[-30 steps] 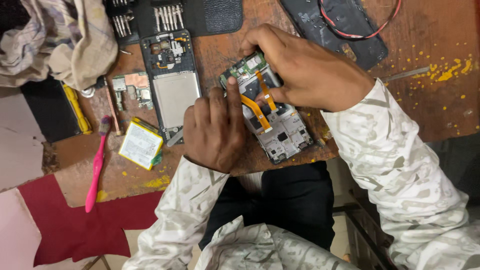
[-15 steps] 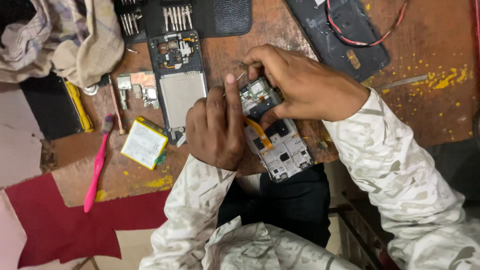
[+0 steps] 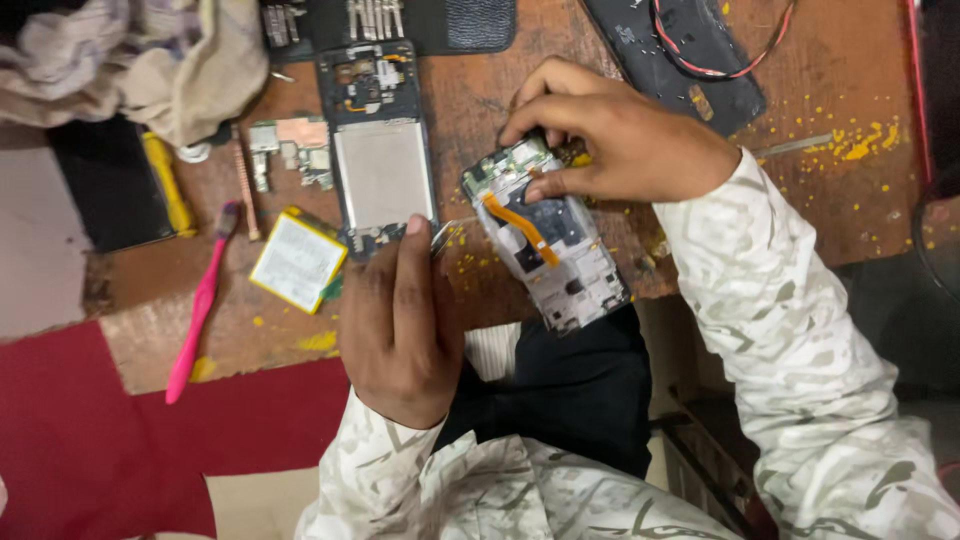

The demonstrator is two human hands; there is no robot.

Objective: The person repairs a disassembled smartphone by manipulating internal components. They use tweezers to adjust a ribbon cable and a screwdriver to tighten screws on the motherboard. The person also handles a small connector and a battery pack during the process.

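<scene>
phone frame (image 3: pixel 380 150) left, bare wood (image 3: pixel 820 215) right

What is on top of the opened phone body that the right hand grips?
On the opened grey phone body lies an orange flex ribbon running diagonally over dark inner parts. The right hand covers its top end, so what lies there is hidden.

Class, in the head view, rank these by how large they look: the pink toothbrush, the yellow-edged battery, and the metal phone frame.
1. Metal phone frame
2. Pink toothbrush: longer than the battery, but thin
3. Yellow-edged battery
The last two are close overall.
</scene>
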